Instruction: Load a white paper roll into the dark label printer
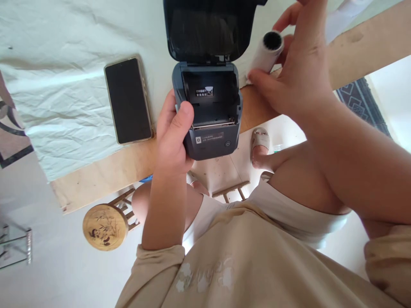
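My left hand (175, 132) grips the left side of a dark label printer (210, 147), thumb on its front edge. The printer's black lid (208, 30) is swung up, and the paper bay inside holds no roll. A small sticker (204, 92) with printed characters lies in the bay; a round power button sits at the front right. To the right of the printer, my right hand (302, 68) pinches a white paper roll (265, 55) with a dark hollow core between thumb and fingers. The roll is apart from the bay and tilted.
A phone (128, 100) in a clear case lies screen up on the pale cloth (64, 115) over a wooden table (105, 169). A white object (345, 17) lies at the upper right. A round wooden stool (104, 226) stands below left, and a patterned mat (362, 107) at right.
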A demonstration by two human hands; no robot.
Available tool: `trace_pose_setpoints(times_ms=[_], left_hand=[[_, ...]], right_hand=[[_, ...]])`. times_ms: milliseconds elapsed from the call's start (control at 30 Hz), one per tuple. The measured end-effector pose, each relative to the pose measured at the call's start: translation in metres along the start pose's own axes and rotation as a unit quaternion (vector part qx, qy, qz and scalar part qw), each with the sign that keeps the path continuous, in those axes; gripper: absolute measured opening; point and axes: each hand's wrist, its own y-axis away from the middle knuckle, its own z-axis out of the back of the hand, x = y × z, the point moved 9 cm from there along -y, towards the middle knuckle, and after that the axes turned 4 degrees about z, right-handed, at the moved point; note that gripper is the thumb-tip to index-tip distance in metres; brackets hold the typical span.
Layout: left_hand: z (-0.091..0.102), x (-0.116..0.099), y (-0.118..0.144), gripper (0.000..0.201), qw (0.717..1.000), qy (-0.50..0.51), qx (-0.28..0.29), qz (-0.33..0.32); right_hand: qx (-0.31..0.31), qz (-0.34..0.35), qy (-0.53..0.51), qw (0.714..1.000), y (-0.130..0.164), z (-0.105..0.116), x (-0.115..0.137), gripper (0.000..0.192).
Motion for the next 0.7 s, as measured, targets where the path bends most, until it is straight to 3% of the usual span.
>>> trace_pose_setpoints(times_ms=[100, 167, 333, 433, 533, 600, 700], left_hand=[[0.0, 0.001, 0.0, 0.024, 1.0, -0.005, 0.001, 0.013], [0.001, 0.0, 0.0, 0.023, 1.0, -0.006, -0.006, 0.016], [0.001, -0.001, 0.0, 0.024, 1.0, 0.009, -0.008, 0.014], [0.0, 0.003, -0.001, 0.029, 1.0, -0.012, -0.017, 0.015], [-0.001, 0.003, -0.002, 0.032, 0.999, 0.001, -0.048, -0.023], [0.0, 0.002, 0.0, 0.029, 0.995, 0.019, -0.084, -0.046], [-0.01, 0.004, 0.001, 0.023, 0.994, 0.057, -0.081, -0.037]], right_hand=[[0.022, -0.039, -0.073, 0.996, 0.003, -0.009, -0.011, 0.075], [0.042, -0.029, -0.085, 0.995, 0.004, -0.014, -0.011, 0.065], [0.087, 0.021, 0.005, 0.996, 0.007, -0.021, -0.003, 0.048], [0.07, 0.028, 0.029, 0.997, 0.007, -0.018, 0.002, 0.05], [0.039, 0.017, -0.026, 0.999, 0.007, -0.01, 0.005, 0.057], [-0.002, -0.005, -0.072, 0.997, 0.008, 0.001, 0.004, 0.05], [-0.07, 0.046, -0.119, 0.989, 0.007, 0.02, 0.016, 0.045]])
